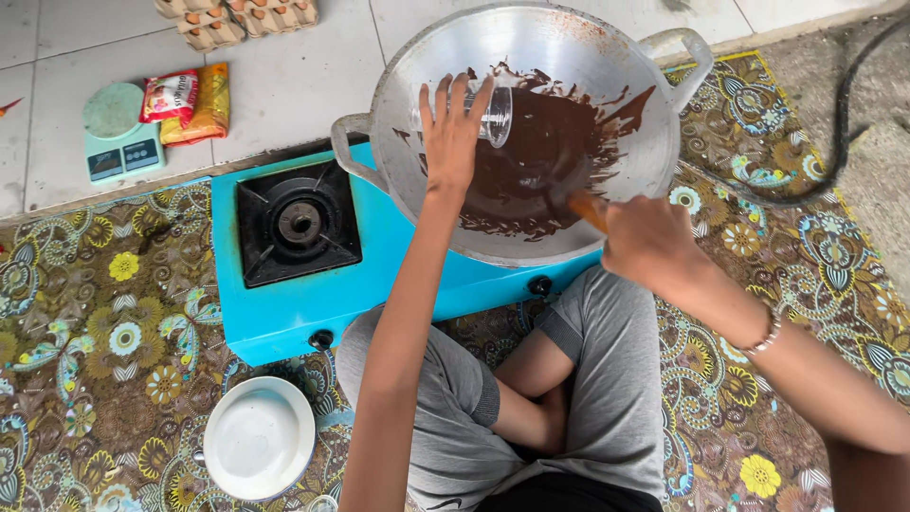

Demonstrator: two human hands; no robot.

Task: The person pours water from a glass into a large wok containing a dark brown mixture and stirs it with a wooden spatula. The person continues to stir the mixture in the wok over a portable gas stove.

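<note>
The wide dented aluminium wok (607,57) of dark melted chocolate (550,152) is sitting, likely heavy, on the turquoise two-burner stove (284,313). The right hand (649,242) is clenching a wooden spatula handle (588,210); the left hand (453,133) is tipping a slippery, breakable clear glass cup (495,116), fingers wrapping its side.

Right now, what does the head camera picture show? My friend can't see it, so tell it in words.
A seated person's left hand tips a clear glass into a metal wok of dark brown batter on a blue two-burner stove, while the right hand stirs with a wooden-handled tool.
</note>
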